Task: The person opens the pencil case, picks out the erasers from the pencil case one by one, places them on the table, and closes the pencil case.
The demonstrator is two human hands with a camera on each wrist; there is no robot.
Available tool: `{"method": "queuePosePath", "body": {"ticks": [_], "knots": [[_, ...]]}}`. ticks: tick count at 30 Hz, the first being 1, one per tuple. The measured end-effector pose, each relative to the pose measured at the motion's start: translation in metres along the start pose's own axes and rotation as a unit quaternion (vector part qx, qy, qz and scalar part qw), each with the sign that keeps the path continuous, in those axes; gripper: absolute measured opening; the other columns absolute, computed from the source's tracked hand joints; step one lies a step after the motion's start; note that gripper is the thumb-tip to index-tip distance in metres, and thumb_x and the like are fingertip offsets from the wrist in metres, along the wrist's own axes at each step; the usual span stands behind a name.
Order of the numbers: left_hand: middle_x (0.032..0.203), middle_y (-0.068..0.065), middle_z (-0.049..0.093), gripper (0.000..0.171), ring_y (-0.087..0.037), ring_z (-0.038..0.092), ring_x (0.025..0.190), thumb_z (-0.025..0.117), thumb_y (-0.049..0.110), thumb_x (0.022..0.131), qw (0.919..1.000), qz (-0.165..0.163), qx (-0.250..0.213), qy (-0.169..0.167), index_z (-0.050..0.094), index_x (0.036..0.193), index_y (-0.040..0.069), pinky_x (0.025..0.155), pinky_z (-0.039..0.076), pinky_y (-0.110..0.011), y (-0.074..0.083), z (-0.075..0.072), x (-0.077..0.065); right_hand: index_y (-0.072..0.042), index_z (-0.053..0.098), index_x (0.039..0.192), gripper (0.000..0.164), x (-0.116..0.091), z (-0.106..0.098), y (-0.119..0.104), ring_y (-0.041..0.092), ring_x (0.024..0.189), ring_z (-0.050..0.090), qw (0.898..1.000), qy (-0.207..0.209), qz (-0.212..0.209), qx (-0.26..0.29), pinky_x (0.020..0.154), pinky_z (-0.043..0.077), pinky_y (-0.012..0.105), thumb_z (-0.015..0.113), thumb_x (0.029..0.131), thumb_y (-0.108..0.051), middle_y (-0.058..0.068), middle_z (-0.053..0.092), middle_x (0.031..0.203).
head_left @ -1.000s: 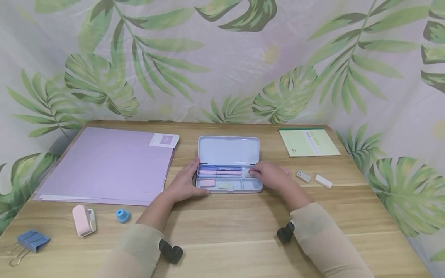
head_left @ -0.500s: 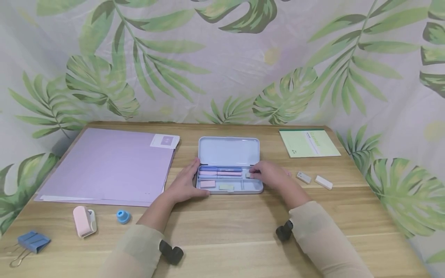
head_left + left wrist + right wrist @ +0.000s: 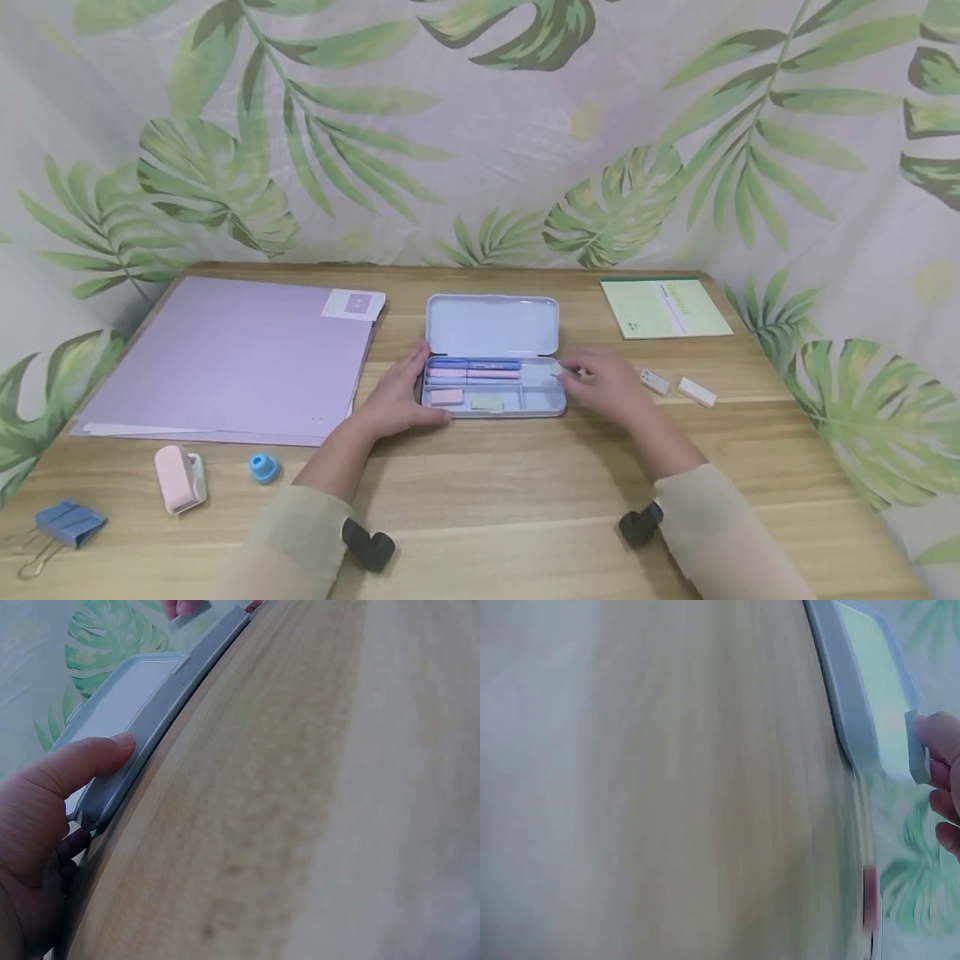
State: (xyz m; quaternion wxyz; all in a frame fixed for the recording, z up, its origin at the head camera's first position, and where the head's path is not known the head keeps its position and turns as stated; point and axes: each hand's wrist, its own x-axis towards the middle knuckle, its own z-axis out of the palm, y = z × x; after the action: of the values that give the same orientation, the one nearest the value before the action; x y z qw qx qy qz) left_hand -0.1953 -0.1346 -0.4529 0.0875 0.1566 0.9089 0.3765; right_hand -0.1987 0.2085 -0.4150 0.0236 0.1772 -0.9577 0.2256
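Observation:
An open pale blue pencil case (image 3: pixel 492 325) stands mid-table, lid tilted back. Its back compartment holds several blue and pink pens (image 3: pixel 476 374); a pink eraser (image 3: pixel 447 397) and a pale green block (image 3: pixel 487 403) lie in front. My left hand (image 3: pixel 397 392) grips the case's left end, thumb along the front wall, as the left wrist view also shows. My right hand (image 3: pixel 603 385) pinches a small grey-green block, apparently an eraser (image 3: pixel 916 748), between thumb and fingers. That eraser is held above the case's right edge.
Right of the case lie a grey eraser (image 3: pixel 655 382), a white eraser (image 3: pixel 697 392) and a pink piece (image 3: pixel 871 898). A green notebook (image 3: pixel 666 307) lies behind. At left are a purple folder (image 3: pixel 225 358), pink stapler-like item (image 3: pixel 178 479), blue cap-like piece (image 3: pixel 264 468) and binder clip (image 3: pixel 71 523).
My right hand has lifted the small eraser from the case's back right compartment and moved it right, to the case's edge. The left hand keeps its place on the case.

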Motion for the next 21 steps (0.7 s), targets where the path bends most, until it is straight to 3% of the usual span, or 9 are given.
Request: {"method": "queuePosePath", "body": {"ticks": [5, 11, 21], "knots": [[0.165, -0.017, 0.012, 0.121, -0.040, 0.015, 0.150, 0.083, 0.044, 0.069, 1.0000, 0.002, 0.000, -0.001, 0.012, 0.157, 0.003, 0.122, 0.016, -0.056, 0.001, 0.000, 0.001, -0.007, 0.074, 0.108, 0.026, -0.031, -0.014, 0.030, 0.029, 0.096, 0.067, 0.999, 0.047, 0.018, 0.010, 0.084, 0.055, 0.047, 0.067, 0.089, -0.024, 0.011, 0.073, 0.106], [0.165, -0.017, 0.011, 0.120, -0.040, 0.014, 0.151, 0.083, 0.044, 0.070, 1.0000, 0.002, -0.002, 0.000, 0.011, 0.157, 0.003, 0.122, 0.016, -0.056, 0.001, -0.001, 0.001, -0.005, 0.076, 0.100, 0.020, -0.055, -0.024, 0.060, 0.029, 0.090, 0.064, 0.998, 0.048, 0.043, -0.012, 0.081, 0.054, 0.048, 0.070, 0.087, -0.018, 0.010, 0.072, 0.094], [0.165, -0.017, 0.011, 0.120, -0.039, 0.012, 0.151, 0.083, 0.044, 0.070, 1.0000, -0.003, 0.003, -0.003, 0.011, 0.157, 0.003, 0.122, 0.015, -0.057, 0.002, 0.000, 0.001, -0.005, 0.075, 0.105, 0.028, -0.043, -0.011, 0.057, 0.032, 0.100, 0.066, 0.999, 0.000, 0.048, -0.013, 0.091, 0.052, 0.051, 0.068, 0.091, -0.027, 0.014, 0.073, 0.103]]}}
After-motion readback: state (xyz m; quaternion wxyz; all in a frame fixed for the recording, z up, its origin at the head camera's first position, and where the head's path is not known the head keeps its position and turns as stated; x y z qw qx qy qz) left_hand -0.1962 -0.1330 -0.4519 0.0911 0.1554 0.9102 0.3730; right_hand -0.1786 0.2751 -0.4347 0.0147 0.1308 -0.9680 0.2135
